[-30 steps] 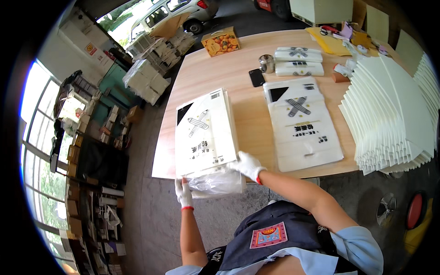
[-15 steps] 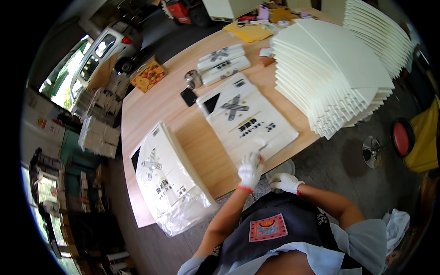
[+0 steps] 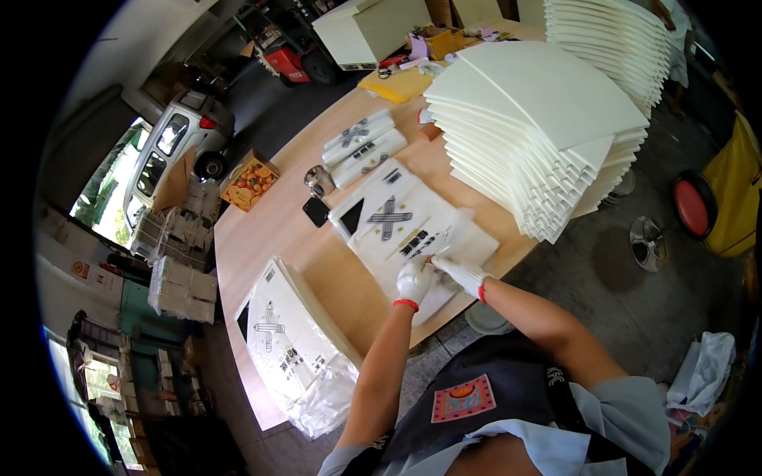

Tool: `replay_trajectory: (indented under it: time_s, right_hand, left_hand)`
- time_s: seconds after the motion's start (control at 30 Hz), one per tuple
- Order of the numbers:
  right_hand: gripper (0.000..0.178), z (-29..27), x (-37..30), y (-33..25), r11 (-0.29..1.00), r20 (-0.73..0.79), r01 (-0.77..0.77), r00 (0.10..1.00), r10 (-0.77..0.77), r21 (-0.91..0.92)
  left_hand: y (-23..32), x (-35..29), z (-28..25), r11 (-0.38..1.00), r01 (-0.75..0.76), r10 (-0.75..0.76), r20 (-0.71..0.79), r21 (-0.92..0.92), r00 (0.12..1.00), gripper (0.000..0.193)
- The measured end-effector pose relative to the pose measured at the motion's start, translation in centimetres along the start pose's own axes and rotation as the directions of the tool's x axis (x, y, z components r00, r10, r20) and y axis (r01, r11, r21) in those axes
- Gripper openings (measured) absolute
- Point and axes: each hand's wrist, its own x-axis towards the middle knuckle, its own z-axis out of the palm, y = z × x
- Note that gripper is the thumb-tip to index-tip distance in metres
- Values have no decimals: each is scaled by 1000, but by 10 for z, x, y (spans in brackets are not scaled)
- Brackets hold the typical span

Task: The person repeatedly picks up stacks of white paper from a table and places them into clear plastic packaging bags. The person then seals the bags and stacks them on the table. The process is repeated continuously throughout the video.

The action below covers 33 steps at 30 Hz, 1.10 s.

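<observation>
Both my hands wear white knit gloves with red cuffs and meet over the near edge of a stack of printed clear plastic bags (image 3: 476,238) on the table. My left hand (image 3: 415,278) is closed on the opening edge of the top plastic bag (image 3: 386,218), which bears a crossed-pencil print. Close beside it, my right hand (image 3: 460,272) pinches the same edge, its fingertips nearly touching the left ones. The top bag's near end is bunched and lifted off the stack. To the left lies a filled bag of white sheets (image 3: 290,341), its loose plastic end hanging over the table edge.
Tall fanned stacks of white boards (image 3: 540,119) fill the table's right side. Rolled plastic bags (image 3: 365,147), a metal canister (image 3: 319,181), a black phone (image 3: 315,211) and a box of oranges (image 3: 250,182) lie farther back. A round-based stool (image 3: 649,244) stands on the floor at right.
My right hand has come up from near my apron to the bag's edge beside my left hand. The top bag's near end is now gathered and raised. The view has shifted.
</observation>
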Motion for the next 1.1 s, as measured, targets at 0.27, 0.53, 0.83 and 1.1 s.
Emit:
replay_trajectory:
  time_s: [0.27,0.53,0.83,1.1]
  right_hand:
    - [55,-38,-26,-31,307,-83,-111,991,102,-945]
    - [41,20,-11,-58,299,235,512,738,-632,-805]
    - [19,-26,-106,-155,31,620,731,600,-506,-682]
    - [24,-123,-174,-279,-394,235,-172,571,-787,-903]
  left_hand:
    - [26,34,-94,310,-52,-76,-80,-949,994,22]
    - [84,13,-83,869,-58,101,63,-491,993,20]
    - [92,-10,-123,776,-153,219,-34,612,975,59]
    - [161,19,-99,870,-448,422,-156,-205,893,40]
